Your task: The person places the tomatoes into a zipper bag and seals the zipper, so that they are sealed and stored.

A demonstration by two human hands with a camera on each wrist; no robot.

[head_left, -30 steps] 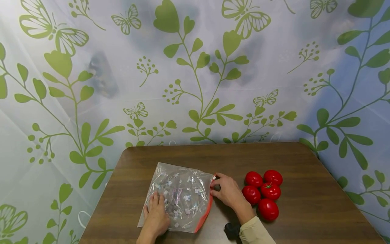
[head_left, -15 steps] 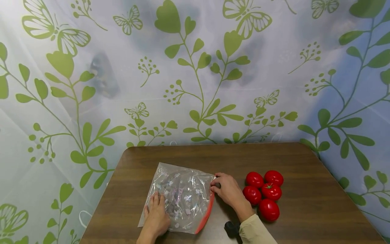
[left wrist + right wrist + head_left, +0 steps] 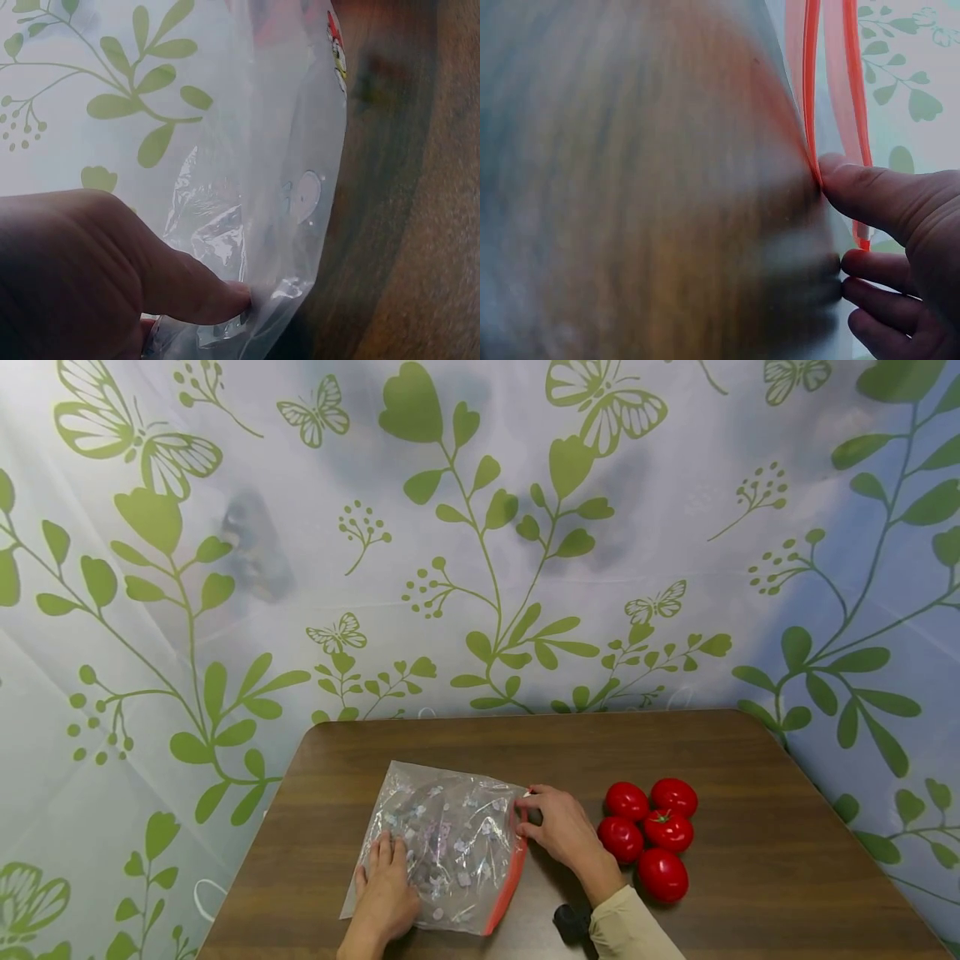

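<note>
A clear plastic zip bag (image 3: 442,852) with small printed figures lies flat on the table, its red zip edge (image 3: 512,881) facing right. My left hand (image 3: 386,893) rests on the bag's near left part with fingers straight; in the left wrist view its thumb (image 3: 202,292) presses on the wrinkled film. At the far end of the zip edge, my right hand (image 3: 562,831) pinches the bag's mouth. There, the right wrist view shows two red zip strips (image 3: 844,82) standing apart, with the thumb (image 3: 877,195) against the nearer one. The index finger is mostly hidden.
Several shiny red tomatoes (image 3: 660,875) sit clustered just right of the right forearm, one showing a green stem star. A black device (image 3: 572,925) is at the right wrist. Behind the brown wooden table (image 3: 787,860) hangs a leaf-and-butterfly curtain (image 3: 480,527).
The right fingers have shifted slightly at the zip edge, and the bag's mouth now shows a small gap beside them. The left hand and the tomatoes have stayed in place.
</note>
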